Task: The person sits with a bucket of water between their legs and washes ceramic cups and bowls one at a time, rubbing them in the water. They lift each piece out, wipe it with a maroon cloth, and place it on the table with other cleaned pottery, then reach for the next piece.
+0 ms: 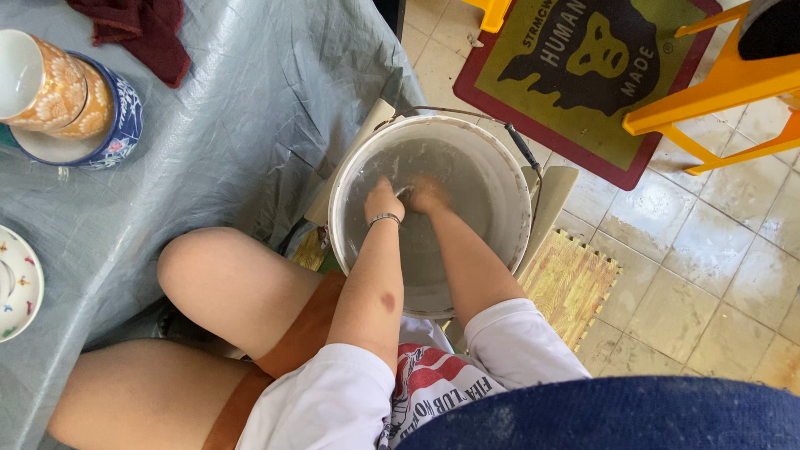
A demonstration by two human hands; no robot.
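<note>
Left hand [383, 200], right hand [427, 194] | dipping together into bucket [350, 179] of grey water | fingers submerged, grip unreadable | cups [62, 92] sitting on tabletop [233, 108]

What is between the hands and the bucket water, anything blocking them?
Nothing visible blocks them. The left hand and right hand are already inside the white bucket, dipped in the cloudy grey water.
</note>
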